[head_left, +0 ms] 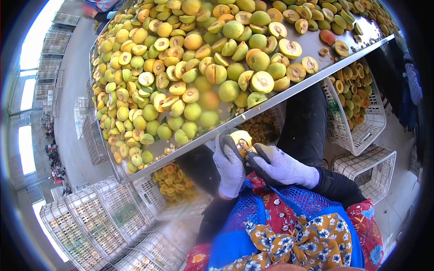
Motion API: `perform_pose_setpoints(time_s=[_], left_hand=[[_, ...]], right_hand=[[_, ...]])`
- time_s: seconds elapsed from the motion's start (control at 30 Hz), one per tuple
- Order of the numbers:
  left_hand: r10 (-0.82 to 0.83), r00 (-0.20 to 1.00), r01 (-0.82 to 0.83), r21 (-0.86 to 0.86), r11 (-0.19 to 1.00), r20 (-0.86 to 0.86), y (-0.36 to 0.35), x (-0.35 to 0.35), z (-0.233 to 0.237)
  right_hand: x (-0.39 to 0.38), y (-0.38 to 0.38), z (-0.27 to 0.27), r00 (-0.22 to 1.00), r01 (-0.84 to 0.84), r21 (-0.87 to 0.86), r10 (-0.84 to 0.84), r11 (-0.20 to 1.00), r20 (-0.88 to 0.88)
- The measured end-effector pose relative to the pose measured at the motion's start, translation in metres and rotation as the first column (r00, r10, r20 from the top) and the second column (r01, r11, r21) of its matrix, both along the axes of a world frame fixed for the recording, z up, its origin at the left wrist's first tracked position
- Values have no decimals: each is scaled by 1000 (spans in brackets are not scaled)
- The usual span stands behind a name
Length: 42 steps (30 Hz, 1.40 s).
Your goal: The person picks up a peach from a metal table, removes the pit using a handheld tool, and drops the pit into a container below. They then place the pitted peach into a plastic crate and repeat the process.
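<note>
My left hand (230,163), in a pale lavender glove with dark fingertips, is closed around a yellow peach half (242,136) just below the table's metal edge. Close against that fruit, my right hand (286,169) is closed too, in a matching glove. Something small and dark shows at its fingertips by the cut face, but I cannot make out what it is. In front of both hands, whole and halved green-yellow peaches (190,77) are heaped on the metal table (312,86). Many halves lie cut side up, some with pits showing.
A white crate (357,140) with peach halves stands at right, above another crate (368,171). More fruit (174,180) fills a crate at lower left, beside stacked crates (97,221). Loose pieces (257,128) lie under the table edge. Another person's sleeve (412,83) shows far right.
</note>
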<state>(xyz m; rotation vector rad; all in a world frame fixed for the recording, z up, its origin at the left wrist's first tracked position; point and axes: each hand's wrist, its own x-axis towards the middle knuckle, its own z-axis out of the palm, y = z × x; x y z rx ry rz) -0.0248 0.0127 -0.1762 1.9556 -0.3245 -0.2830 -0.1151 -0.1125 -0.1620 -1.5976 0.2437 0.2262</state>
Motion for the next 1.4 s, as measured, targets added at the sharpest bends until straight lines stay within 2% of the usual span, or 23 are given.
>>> perform_pose_setpoints(time_s=[0.03, 0.07, 0.17, 0.2, 0.27, 0.3, 0.37, 0.4, 0.47, 0.53, 0.63, 0.7, 0.83, 0.9, 0.93, 1.0, 1.07, 1.17, 1.23, 1.27, 1.3, 1.37, 1.4], left_hand=[[0, 1000, 0, 23, 1000, 25, -2, -1, 3], [-47, 999, 46, 85, 995, 5, -1, 0, 5], [-78, 981, 55, 131, 990, 175, 0, 3, -14], [-97, 995, 96, 44, 994, 31, 2, 10, -26], [-159, 986, 158, -21, 987, -42, 4, 9, -15], [-175, 944, 114, -222, 968, -279, 5, 12, -13], [-202, 689, -239, -480, 844, -696, 5, 20, -9], [-241, 805, -34, -449, 893, -541, 6, 22, -14], [-300, 762, -38, -503, 864, -574, 4, 26, -10], [-393, 386, -487, -546, 682, -835, -2, 27, 3], [-354, 720, -93, -589, 803, -597, 5, 16, -22], [-338, 937, 300, -286, 910, -93, 6, 12, -28], [-204, 896, -21, -497, 868, -394, -2, -1, -17], [-158, 911, -87, -552, 829, -380, -7, -7, -20], [-136, 945, -51, -545, 837, -297, -8, -11, -23], [-132, 982, 38, -545, 837, -135, -10, -14, -26], [-167, 963, 21, -556, 831, -212, -10, -13, -22], [-221, 900, -11, -527, 850, -376, -8, -5, -16], [-179, 842, -68, -428, 901, -510, -3, -1, -15], [-128, 823, -110, -376, 920, -554, -5, -2, -14], [-111, 875, -82, -370, 925, -471, -4, -5, -18], [-89, 927, -63, -386, 920, -365, -4, -11, -25], [-81, 934, -73, -409, 909, -347, -5, -14, -26]], right_hand=[[1, -1, -1, 999, 28, 176, -19, 984, -50], [0, -2, -4, 1000, 18, 74, -16, 997, -25], [-7, 3, -17, 999, -1, -229, 10, 973, 38], [-7, 2, -16, 997, -20, -338, 45, 941, 66], [-7, 1, -12, 987, -42, -538, 120, 842, 110], [-7, 3, -10, 992, 58, -460, 1, 886, 126], [-7, 7, -4, 964, 262, -291, -235, 920, 124], [-6, 2, 1, 982, 184, -290, -189, 939, 9], [-10, 6, -10, 989, 146, -285, -147, 947, 19], [-12, 9, -12, 993, 114, -290, -112, 950, 23], [-13, 14, -7, 992, 124, -295, -116, 947, 46], [-17, 22, -21, 977, 206, -276, -184, 939, 104], [-18, 30, -35, 969, 241, -228, -219, 943, 119], [-15, 33, -36, 950, 289, -128, -267, 949, 161], [-14, 33, -33, 954, 300, 150, -300, 942, -25], [-8, 27, -14, 908, 396, 618, -187, 680, -376], [-9, 5, -2, 937, 290, 719, -37, 631, -346], [-10, 0, -17, 996, 78, 272, -86, 959, 18], [-9, 18, -24, 937, 279, 358, -171, 891, -305], [-11, 18, -28, 973, 194, 315, -141, 929, -184], [-13, 18, -29, 992, 123, 260, -111, 958, -62], [-9, 18, -25, 918, 312, 608, -66, 730, -391], [-10, 7, -18, 970, 157, 586, -12, 795, -244]])
